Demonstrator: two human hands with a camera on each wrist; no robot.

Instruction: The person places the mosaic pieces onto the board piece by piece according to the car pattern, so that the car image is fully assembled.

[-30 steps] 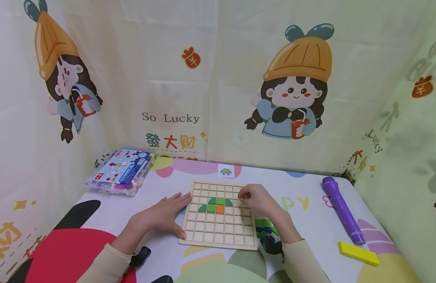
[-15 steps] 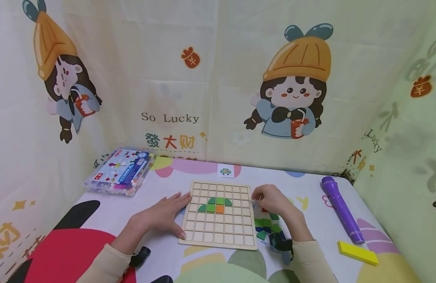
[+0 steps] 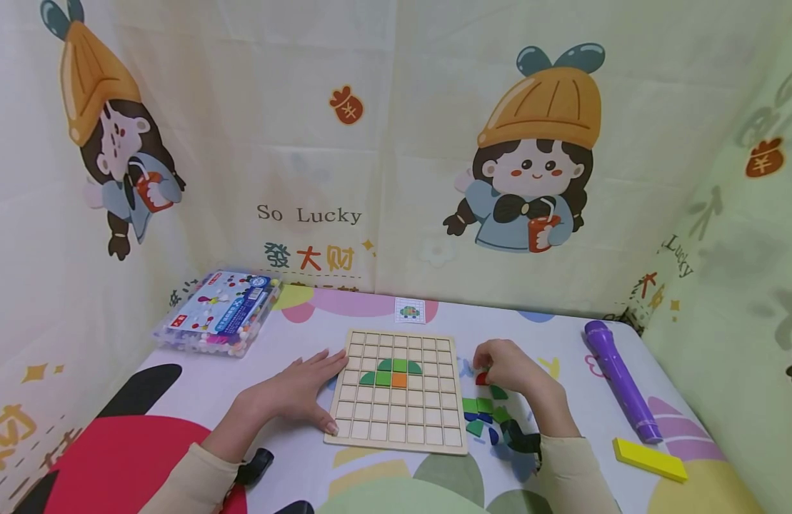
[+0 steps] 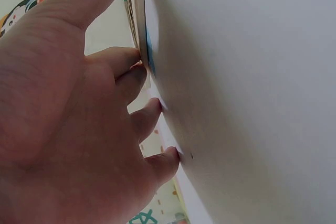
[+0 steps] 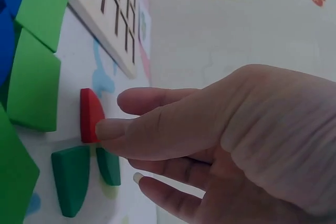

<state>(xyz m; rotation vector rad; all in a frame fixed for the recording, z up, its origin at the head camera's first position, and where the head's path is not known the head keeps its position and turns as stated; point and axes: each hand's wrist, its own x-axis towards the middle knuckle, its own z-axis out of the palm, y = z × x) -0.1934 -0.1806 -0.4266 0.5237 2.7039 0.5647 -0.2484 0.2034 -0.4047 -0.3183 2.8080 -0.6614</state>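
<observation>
My left hand lies with spread fingers along the left edge of the wooden grid board. In the left wrist view, the fingertips of that hand touch the white surface and the board's side. Green squares, dark green rounded pieces and one orange square sit in the board's upper middle cells. To the right of the board, my right hand is over loose pieces. Its thumb overlaps a red rounded piece in the right wrist view, fingers apart; contact is unclear. Dark green rounded pieces lie beside it.
More green and blue pieces lie against the board's right side. Behind the board is a small pattern card. A clear plastic box stands at the back left. A purple tube and a yellow block lie at right.
My right hand has left the board's upper right cells and moved right to the loose pieces, uncovering several of them. The left hand stays put, and the pieces on the board look the same.
</observation>
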